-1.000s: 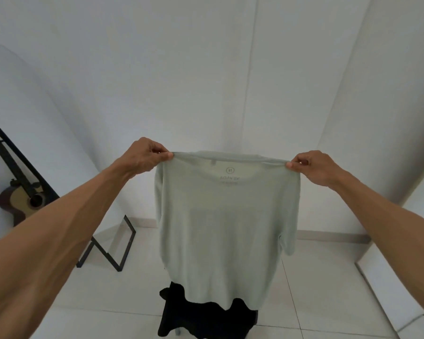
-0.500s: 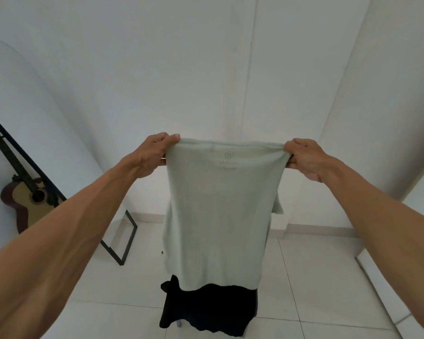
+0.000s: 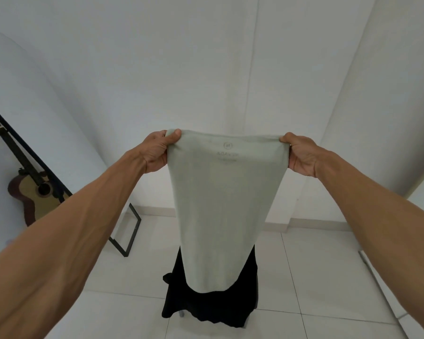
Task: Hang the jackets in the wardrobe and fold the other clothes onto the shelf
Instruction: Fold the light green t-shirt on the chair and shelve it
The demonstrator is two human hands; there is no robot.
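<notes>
Aloft, shirt (image 3: 224, 204) in both hands (image 3: 156, 152) (image 3: 301, 156)

Both arms are stretched out ahead of the person, bare forearms rising from the lower corners toward the middle. The left hand (image 3: 157, 152) and the right hand (image 3: 301, 156) are held up at about the same height, level with each other and well apart. Each one grips a top corner of the pale green shirt (image 3: 223, 204). The left thumb lies over the top edge of the cloth, with its fingers tucked behind. The right hand's knuckles bunch at the other corner, fingers curled inward. Both wrists are a little bent, and the backs of the hands are turned outward, away from each other.
</notes>
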